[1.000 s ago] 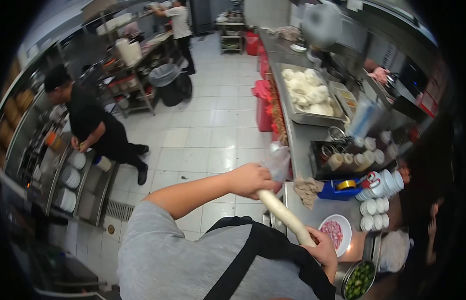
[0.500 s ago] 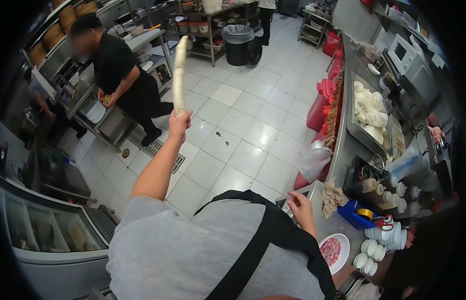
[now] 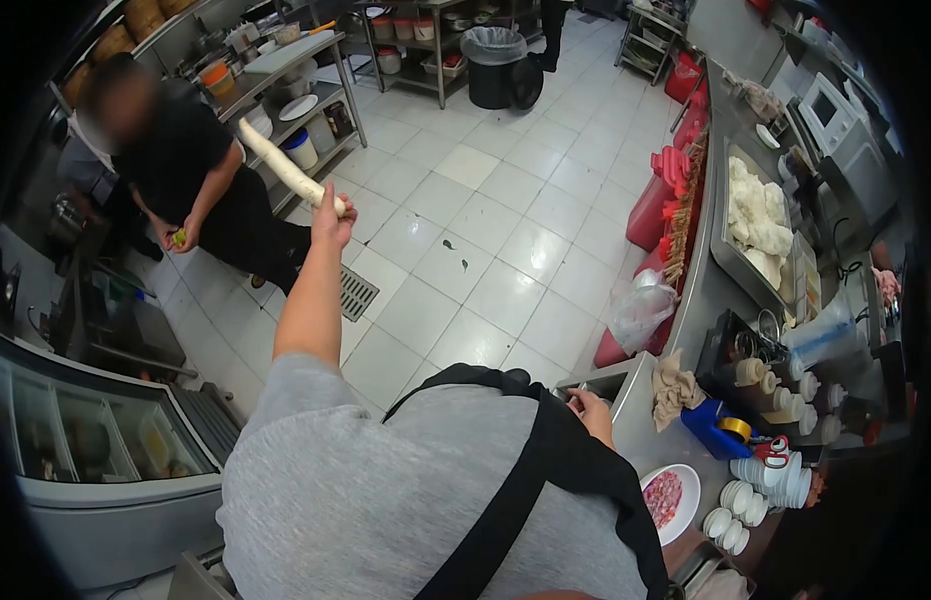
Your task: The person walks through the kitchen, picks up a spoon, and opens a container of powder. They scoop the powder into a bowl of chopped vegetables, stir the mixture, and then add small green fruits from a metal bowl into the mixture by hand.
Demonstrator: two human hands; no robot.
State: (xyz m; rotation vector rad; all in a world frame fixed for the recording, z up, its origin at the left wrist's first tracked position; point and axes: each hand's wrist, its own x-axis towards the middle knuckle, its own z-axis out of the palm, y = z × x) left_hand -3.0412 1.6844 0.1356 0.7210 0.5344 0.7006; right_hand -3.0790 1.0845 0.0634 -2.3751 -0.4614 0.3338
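My left hand (image 3: 333,218) is stretched out over the floor. It is closed around the lower end of a long, pale daikon radish (image 3: 282,168), which slants up and left toward a co-worker. My right hand (image 3: 592,414) is low at the left edge of the steel counter (image 3: 631,395), fingers loosely bent and partly hidden by my black apron; I see nothing held in it. Near that hand lie a crumpled tan cloth (image 3: 676,392) and a white bowl (image 3: 691,500) of pink chopped food.
A co-worker in black (image 3: 176,150) stands at left, holding something small and green. Along the counter are a blue tape dispenser (image 3: 711,428), squeeze bottles, stacked cups and a tray (image 3: 721,240) of white food. A glass-topped freezer (image 3: 106,490) is at lower left, red containers (image 3: 651,205) beside the counter.
The daikon radish has tipped from upright to slanting left, and my left hand has moved slightly left. My right hand has dropped lower. The co-worker has moved and turned toward me.
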